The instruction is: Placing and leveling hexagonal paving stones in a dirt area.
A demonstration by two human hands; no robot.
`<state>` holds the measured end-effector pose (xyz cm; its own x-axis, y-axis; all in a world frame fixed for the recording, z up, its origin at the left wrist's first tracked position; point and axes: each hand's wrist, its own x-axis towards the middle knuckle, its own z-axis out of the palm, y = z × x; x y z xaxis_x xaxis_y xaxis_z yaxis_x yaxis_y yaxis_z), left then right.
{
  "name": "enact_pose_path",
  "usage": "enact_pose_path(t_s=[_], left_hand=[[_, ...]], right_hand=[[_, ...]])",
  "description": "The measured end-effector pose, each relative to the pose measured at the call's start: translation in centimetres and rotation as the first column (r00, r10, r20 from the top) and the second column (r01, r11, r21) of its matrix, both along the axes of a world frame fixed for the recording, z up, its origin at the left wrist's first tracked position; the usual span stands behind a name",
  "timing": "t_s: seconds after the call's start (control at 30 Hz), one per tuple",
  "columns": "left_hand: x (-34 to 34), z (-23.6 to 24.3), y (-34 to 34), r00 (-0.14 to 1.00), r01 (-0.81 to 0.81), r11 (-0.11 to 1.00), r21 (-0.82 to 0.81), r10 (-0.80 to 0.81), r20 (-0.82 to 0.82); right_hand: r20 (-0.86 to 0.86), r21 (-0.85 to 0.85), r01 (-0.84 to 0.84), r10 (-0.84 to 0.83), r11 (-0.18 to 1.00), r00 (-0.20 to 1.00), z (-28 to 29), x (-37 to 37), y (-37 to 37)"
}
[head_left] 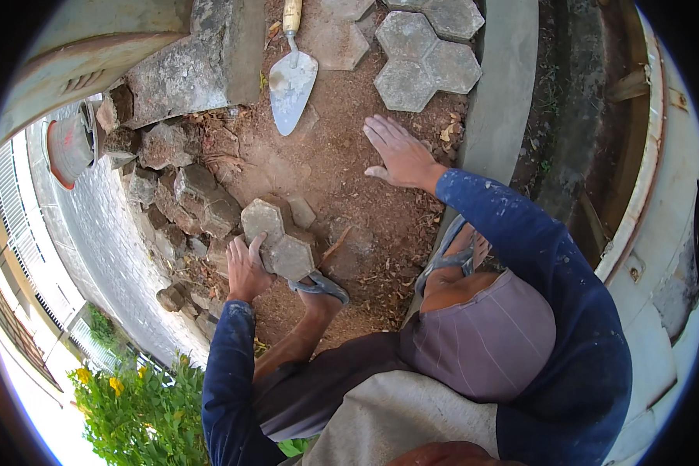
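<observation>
Paver of joined concrete hexagons (pixel 281 239) sits right beside the rubble pile (pixel 190 198). From my head view, the left hand (pixel 248 269) touches its left edge; I can't tell whether it grips. The right hand (pixel 404 157) is spread above the soil (pixel 342 175), holding nothing. If that one-sided contact slips, the block could tip onto the sandalled left foot (pixel 318 298). Its long axis runs diagonally, upper left to lower right, pointing footward.
</observation>
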<state>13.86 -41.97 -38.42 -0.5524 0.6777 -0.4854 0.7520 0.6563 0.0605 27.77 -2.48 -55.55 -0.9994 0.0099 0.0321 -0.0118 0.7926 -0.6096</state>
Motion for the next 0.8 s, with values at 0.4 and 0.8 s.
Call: enact_pose_path(t_s=[0.4,0.8], left_hand=[[0.4,-0.4,-0.1,1.0,0.019,1.0,0.0,-0.019,-0.021],[0.6,-0.6,-0.4,0.999,0.029,0.999,0.014,-0.029,-0.021]], right_hand=[[-0.061,-0.056,-0.106,0.102,0.993,0.993,0.6,-1.8,-2.6],[-0.062,-0.057,-0.271,0.267,0.961,0.962,1.5,3.8,-3.9]])
